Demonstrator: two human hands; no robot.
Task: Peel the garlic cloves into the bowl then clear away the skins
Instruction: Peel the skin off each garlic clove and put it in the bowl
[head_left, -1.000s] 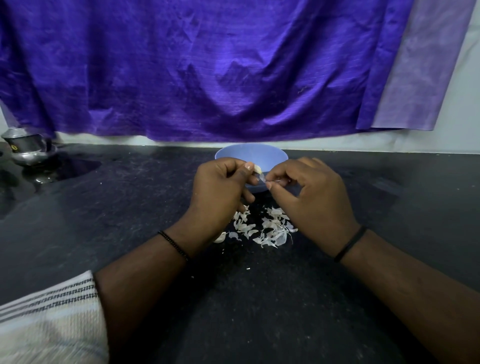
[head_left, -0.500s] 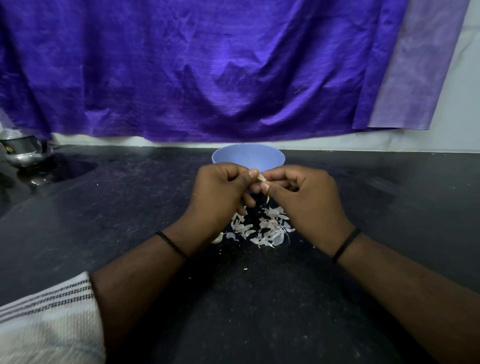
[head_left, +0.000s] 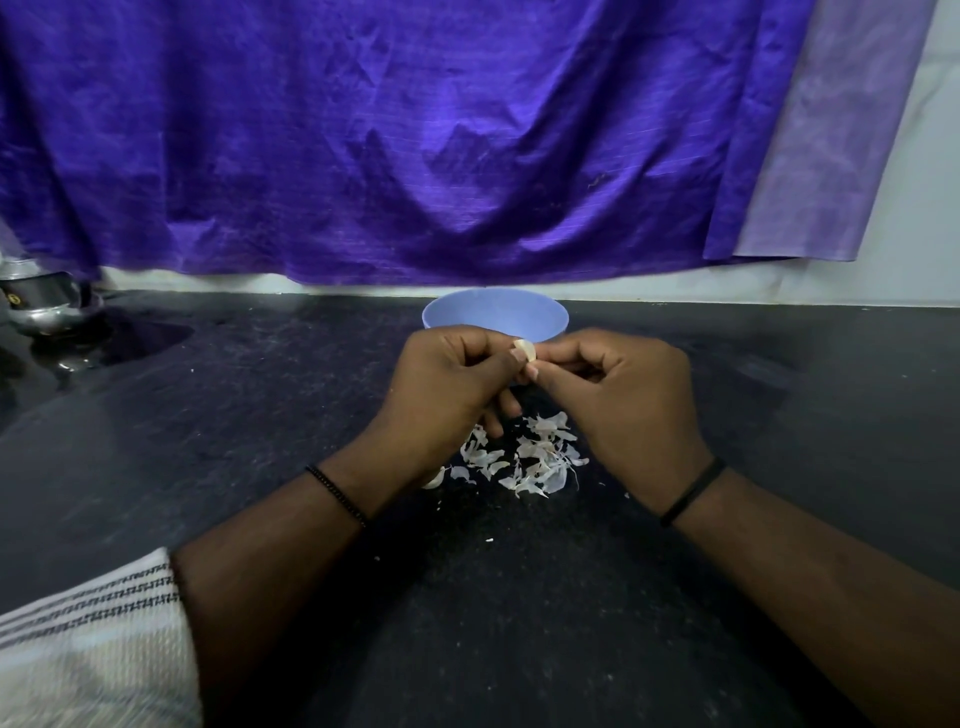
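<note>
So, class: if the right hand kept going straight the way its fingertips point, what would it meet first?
The right hand points leftward at the garlic clove it pinches; just beyond, it would likely meet the left hand, though depth is unclear.

the dark counter (head_left: 208, 467) bears a blue bowl (head_left: 493, 314), garlic skins (head_left: 530, 457) and a steel vessel (head_left: 47, 306).

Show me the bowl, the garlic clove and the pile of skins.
bowl (head_left: 470, 314): head view, inner wall.
garlic clove (head_left: 525, 349): head view, exposed top.
pile of skins (head_left: 535, 462): head view, middle of heap.
</note>
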